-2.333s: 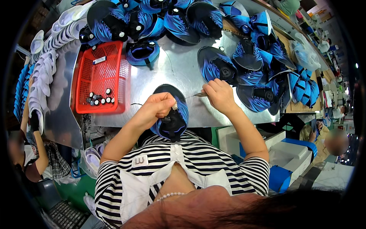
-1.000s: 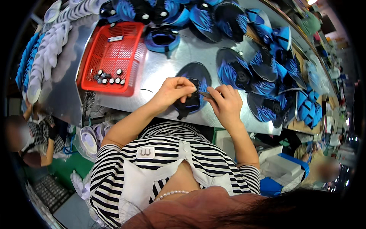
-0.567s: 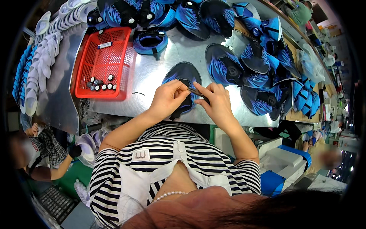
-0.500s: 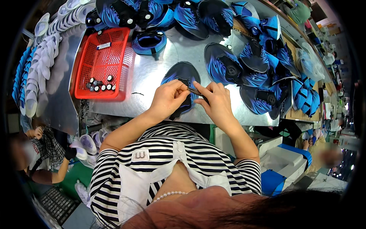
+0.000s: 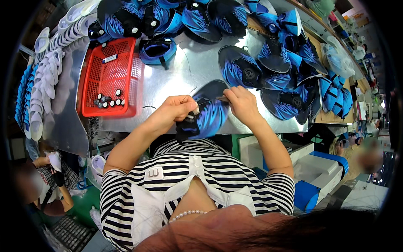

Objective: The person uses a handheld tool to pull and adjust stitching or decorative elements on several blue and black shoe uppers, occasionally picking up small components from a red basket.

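Here my left hand and right hand both grip the blue-black shoe upper; left on the counter, a red basket holds small round dials.

A single head-worn fisheye camera looks steeply down, close over the wearer's striped shirt and forearms, onto a metal worktable; straight edges bow toward the dark circular rim.

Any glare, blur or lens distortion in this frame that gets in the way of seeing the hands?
Head view: glare streaks the metal table; its edges bow from fisheye, with a black rim vignette. The left hand, right hand and blue-black shoe upper read sharp; a blurred patch sits lower right.
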The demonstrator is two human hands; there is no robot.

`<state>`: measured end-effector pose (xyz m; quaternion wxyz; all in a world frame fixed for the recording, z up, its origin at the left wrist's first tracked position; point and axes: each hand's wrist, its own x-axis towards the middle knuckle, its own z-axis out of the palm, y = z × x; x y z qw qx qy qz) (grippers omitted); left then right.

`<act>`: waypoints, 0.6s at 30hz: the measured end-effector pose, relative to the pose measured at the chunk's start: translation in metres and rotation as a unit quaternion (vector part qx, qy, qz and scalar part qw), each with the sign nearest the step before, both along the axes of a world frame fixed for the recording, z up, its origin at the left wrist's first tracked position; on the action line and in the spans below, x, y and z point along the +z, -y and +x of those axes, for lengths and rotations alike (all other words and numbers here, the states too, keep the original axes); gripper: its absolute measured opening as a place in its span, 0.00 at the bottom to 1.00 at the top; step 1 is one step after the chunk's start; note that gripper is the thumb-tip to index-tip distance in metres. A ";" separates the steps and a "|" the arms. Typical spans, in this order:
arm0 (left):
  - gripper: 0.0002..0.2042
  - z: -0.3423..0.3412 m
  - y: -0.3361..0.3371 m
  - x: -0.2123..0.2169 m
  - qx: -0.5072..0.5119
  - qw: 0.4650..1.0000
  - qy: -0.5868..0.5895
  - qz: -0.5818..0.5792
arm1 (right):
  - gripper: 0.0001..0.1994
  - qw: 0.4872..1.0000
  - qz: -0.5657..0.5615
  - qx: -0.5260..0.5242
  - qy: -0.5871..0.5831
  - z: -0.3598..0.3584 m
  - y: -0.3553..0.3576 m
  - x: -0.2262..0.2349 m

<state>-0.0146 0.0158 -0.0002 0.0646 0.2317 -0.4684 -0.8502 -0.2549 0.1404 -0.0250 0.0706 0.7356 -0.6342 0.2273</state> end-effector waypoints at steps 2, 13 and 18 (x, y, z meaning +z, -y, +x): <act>0.10 0.004 -0.005 0.000 0.010 1.000 0.002 0.013 | 0.08 0.998 -0.053 0.014 0.017 -0.009 0.002 -0.011; 0.09 -0.011 0.011 0.061 0.109 0.979 -0.137 -0.104 | 0.06 0.906 0.019 -0.112 0.408 -0.008 0.003 -0.009; 0.05 -0.063 0.072 0.109 0.262 0.785 -0.270 -0.493 | 0.06 0.916 -0.077 -0.146 0.366 -0.052 0.010 0.038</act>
